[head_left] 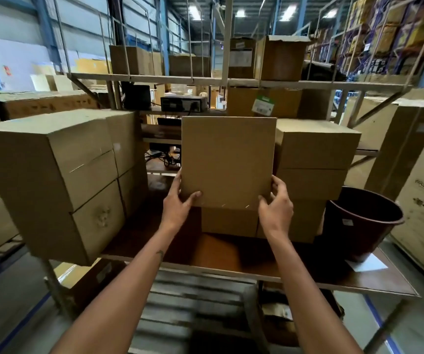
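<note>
Both hands hold a flat cardboard box (228, 160) upright above the brown surface (231, 254), its broad face turned toward the camera. The left hand (180, 200) grips the lower left edge, thumb laid across the front face and fingers wrapped behind. The right hand (277, 203) grips the lower right corner, thumb on the front and fingers curled round the side edge.

The box hangs in the gap between two stacks. Just below it, a smaller carton (228, 222) sits on the surface; the held box's bottom edge seems to meet that carton's top, though the view does not settle whether they touch. To the left stands a large stack of cartons (60, 180), reaching to the surface's front left edge. To the right is a second stack of cartons (313, 159), just beside the held box.

A dark plastic bucket (361, 223) stands tilted at the right end of the surface, near a white sheet of paper (369, 265). A metal shelf (154, 77) overhead carries more boxes.
</note>
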`<action>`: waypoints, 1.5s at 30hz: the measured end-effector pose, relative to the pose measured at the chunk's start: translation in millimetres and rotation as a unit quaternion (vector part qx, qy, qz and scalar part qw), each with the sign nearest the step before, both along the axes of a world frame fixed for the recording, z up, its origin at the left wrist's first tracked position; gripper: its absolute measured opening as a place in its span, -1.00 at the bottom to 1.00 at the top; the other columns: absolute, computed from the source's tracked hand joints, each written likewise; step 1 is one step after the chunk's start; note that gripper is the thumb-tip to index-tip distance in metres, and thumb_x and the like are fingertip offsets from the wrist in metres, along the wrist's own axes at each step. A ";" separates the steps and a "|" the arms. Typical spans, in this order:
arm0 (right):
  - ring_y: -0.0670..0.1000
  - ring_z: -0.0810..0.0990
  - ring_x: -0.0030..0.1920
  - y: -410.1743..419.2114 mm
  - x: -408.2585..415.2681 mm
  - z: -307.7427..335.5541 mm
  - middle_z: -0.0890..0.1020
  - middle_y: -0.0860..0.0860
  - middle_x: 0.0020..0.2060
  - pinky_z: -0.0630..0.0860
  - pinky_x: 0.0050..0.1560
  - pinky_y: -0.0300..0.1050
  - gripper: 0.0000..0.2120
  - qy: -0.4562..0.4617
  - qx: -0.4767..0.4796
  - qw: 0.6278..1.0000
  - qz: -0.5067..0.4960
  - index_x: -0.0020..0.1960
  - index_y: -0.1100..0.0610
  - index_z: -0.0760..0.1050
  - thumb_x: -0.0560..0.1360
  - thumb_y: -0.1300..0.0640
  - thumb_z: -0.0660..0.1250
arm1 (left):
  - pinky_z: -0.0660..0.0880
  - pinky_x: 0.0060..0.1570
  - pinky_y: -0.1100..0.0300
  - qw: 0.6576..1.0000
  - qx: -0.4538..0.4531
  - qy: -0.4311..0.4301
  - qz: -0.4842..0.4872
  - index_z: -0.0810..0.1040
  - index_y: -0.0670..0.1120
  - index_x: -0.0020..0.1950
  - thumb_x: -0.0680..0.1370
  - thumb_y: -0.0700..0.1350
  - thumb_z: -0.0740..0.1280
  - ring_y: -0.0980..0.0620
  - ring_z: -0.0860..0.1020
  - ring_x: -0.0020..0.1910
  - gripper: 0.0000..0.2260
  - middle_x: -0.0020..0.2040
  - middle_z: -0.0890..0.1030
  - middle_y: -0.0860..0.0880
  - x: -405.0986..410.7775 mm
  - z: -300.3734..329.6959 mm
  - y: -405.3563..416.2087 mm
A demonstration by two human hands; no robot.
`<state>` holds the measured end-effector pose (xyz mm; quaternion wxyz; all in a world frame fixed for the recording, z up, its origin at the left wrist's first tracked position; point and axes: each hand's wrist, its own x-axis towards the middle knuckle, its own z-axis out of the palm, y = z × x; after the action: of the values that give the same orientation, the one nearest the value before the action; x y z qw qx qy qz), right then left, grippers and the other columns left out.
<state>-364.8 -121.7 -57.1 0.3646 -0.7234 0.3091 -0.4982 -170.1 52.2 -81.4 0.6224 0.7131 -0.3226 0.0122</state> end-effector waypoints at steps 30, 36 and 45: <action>0.32 0.35 0.57 -110.5 125.7 -57.8 0.22 0.30 0.63 0.51 0.47 0.27 -0.17 0.100 -0.019 0.989 -0.106 0.63 -0.04 0.12 0.56 0.39 0.46 | 0.46 0.23 0.52 0.999 0.003 -0.022 -0.031 0.18 0.12 0.72 0.63 -0.11 0.53 0.15 0.51 0.46 -0.23 0.51 0.53 0.07 117.9 -55.9 -140.7; 0.32 0.38 0.54 -114.8 144.8 -61.8 0.26 0.30 0.59 0.49 0.48 0.25 -0.28 0.170 -0.048 0.977 -0.123 0.63 0.11 0.22 0.58 0.38 0.44 | 0.56 0.23 0.40 0.999 -0.007 -0.004 -0.044 0.20 0.01 0.73 0.67 -0.14 0.48 0.15 0.57 0.38 -0.30 0.45 0.55 0.02 138.9 -63.6 -152.7; 0.33 0.35 0.53 -110.7 152.5 -71.4 0.28 0.30 0.55 0.41 0.49 0.17 -0.37 0.206 -0.053 0.962 -0.172 0.53 0.15 0.37 0.54 0.32 0.51 | 0.60 0.38 0.05 0.995 0.031 0.072 -0.067 0.35 0.03 0.64 0.66 0.09 0.46 0.07 0.60 0.38 -0.41 0.39 0.63 0.01 153.5 -76.5 -155.9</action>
<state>-212.3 -232.5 -128.5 0.1634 -0.7642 0.4707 -0.4096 -16.6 -103.7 -157.9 0.6212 0.7075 -0.3247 -0.0907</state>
